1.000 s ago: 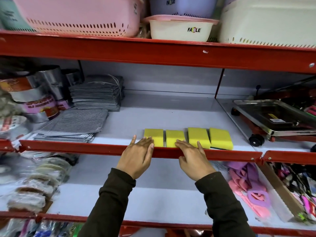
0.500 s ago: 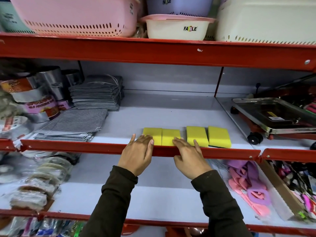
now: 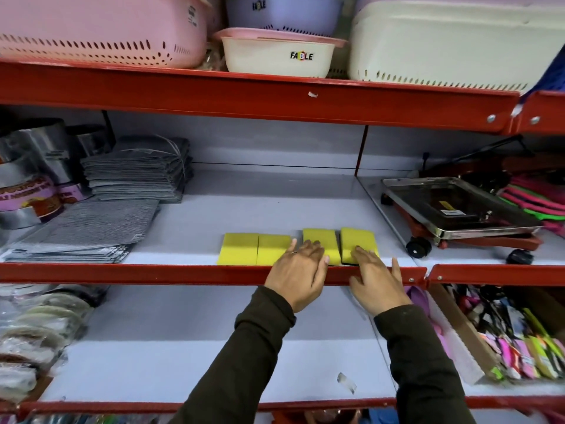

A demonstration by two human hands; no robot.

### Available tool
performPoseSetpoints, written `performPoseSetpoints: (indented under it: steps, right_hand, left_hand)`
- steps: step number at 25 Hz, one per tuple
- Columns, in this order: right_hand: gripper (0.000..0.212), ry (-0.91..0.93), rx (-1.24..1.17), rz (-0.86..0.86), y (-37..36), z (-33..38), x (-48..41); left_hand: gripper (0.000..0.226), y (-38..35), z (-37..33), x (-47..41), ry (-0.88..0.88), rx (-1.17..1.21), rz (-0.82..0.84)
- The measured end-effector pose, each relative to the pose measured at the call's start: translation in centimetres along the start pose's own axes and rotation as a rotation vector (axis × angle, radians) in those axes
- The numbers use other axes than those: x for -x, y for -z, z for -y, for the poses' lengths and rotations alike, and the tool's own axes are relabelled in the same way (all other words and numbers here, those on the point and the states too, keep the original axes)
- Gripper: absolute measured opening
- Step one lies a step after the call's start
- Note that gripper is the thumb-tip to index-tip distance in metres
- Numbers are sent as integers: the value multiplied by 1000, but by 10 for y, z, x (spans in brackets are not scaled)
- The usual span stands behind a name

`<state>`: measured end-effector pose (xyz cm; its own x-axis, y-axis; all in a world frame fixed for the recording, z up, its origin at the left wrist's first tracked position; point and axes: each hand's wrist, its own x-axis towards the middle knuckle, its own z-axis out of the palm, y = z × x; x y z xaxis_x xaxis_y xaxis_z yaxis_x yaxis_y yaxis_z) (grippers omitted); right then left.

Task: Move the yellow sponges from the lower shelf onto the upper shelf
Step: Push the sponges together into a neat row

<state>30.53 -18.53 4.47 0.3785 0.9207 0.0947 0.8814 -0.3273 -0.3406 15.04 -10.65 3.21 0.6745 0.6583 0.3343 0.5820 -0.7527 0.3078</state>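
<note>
Several yellow sponges lie in a row near the front of the white middle shelf, just behind its red rail (image 3: 153, 273). The two left sponges (image 3: 238, 248) touch each other. My left hand (image 3: 298, 273) reaches over the rail, its fingers flat on the third sponge (image 3: 319, 238). My right hand (image 3: 377, 280) rests its fingertips on the near end of the rightmost sponge (image 3: 357, 240), which shows a dark underside. Neither hand grips anything. The lower shelf (image 3: 183, 347) beneath my arms shows a bare white board.
Grey cloth stacks (image 3: 137, 169) and tape rolls (image 3: 27, 191) fill the middle shelf's left. A steel tray on a wheeled red stand (image 3: 458, 206) sits right. Above are a pink basket (image 3: 91, 26), a white bowl (image 3: 276, 55) and a cream basket (image 3: 443, 41). Packaged goods (image 3: 519, 347) crowd the lower right.
Both hands slid to the right along the rail, from the two left sponges to the two right ones. The sponges stay in their row.
</note>
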Motion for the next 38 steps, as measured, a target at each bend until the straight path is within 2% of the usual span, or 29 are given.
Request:
performPoseSetpoints:
  steps: [8, 24, 30, 35, 38]
  right_hand:
    - [52, 48, -56, -5, 6, -4, 8]
    - [52, 74, -47, 24, 2, 17, 17]
    - [52, 75, -33, 23, 2, 24, 18]
    - [52, 47, -9, 42, 3, 28, 18]
    - [54, 50, -45, 8, 2, 27, 12]
  left_hand:
    - [79, -2, -5, 12, 45, -63, -37]
    - [83, 3, -12, 24, 91, -44, -46]
    - [63, 5, -12, 26, 127, -15, -32]
    - [66, 7, -9, 29, 120, -6, -11]
    - [73, 11, 4, 36, 132, -12, -57]
